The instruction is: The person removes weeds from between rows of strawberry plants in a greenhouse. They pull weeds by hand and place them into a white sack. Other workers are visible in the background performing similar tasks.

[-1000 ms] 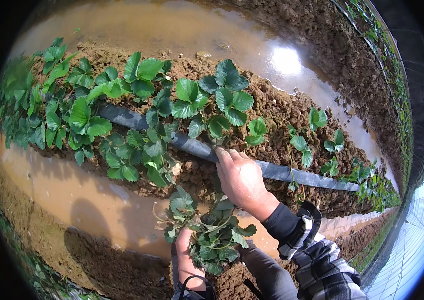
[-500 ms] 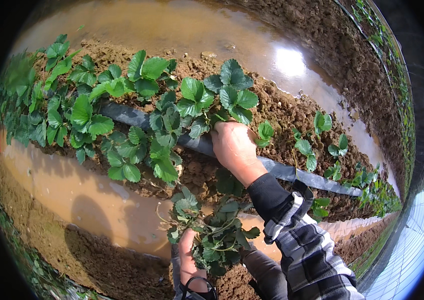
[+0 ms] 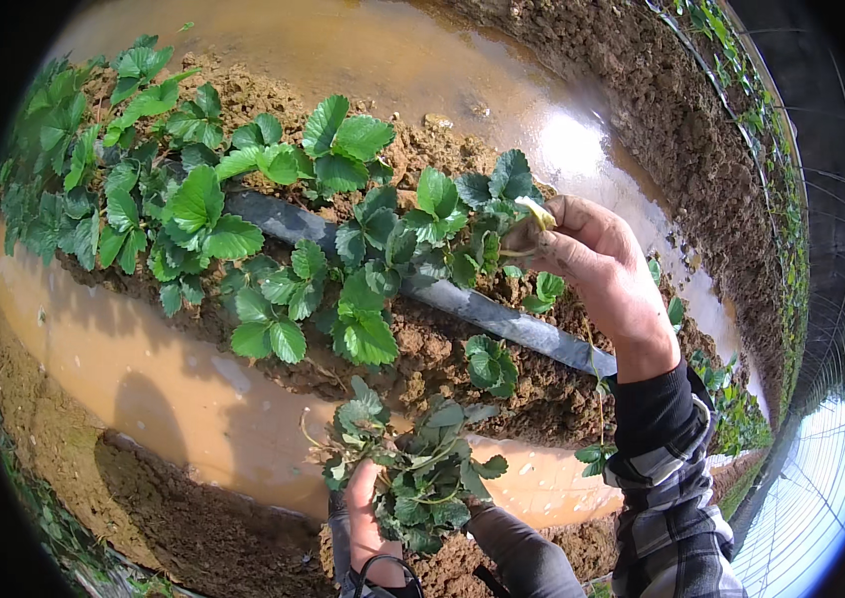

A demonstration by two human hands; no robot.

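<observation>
Leafy strawberry plants [image 3: 208, 214] grow along a raised soil bed, on both sides of a flat grey irrigation hose [image 3: 487, 307]. My right hand [image 3: 604, 271] is up at the right end of the thick foliage, its thumb and fingers closed in a pinch. Between them pokes a small pale, yellowish-white stalk [image 3: 537, 211]; thin stems and green leaves hang just below the fingertips. Low in the view, my left hand [image 3: 370, 503] is wrapped round a bunch of picked strawberry leaves [image 3: 427, 478] with long trailing stems. The leaves hide most of its fingers.
Muddy water fills the furrow [image 3: 233, 409] on the near side and another furrow [image 3: 392, 60] beyond the bed. Smaller plants [image 3: 490, 366] dot the bed's right part. More soil banks [image 3: 681, 110] lie at far right and near left. My legs [image 3: 527, 558] show below.
My right hand has risen from the plant's base beside the hose and moved right, now with a pale stalk in its fingers. The left hand keeps its bunch. The view has shifted slightly.
</observation>
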